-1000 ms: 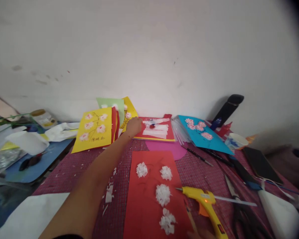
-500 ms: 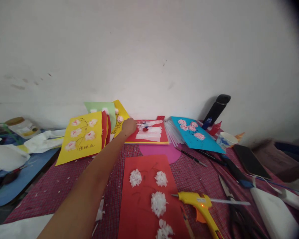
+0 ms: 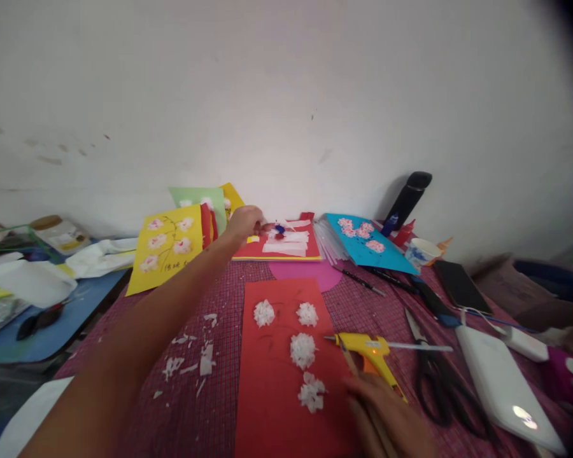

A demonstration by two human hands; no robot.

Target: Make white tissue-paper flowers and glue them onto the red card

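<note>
Four crumpled white paper flowers (image 3: 303,350) sit on one red sheet (image 3: 267,394) with faint dark lines, just left of the right hand (image 3: 386,410), whose fingers close around one slim stick (image 3: 352,366). One yellow glue gun (image 3: 363,344) lies just beyond. Handwriting on the yellow card (image 3: 169,245), left of the left hand (image 3: 258,224), is too small to read; whether the left hand grips anything, I cannot tell.

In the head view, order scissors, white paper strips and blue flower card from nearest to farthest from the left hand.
1. White paper strips: just right of the left hand.
2. Blue flower card: farther right, near the wall.
3. Scissors: right foreground.
</note>
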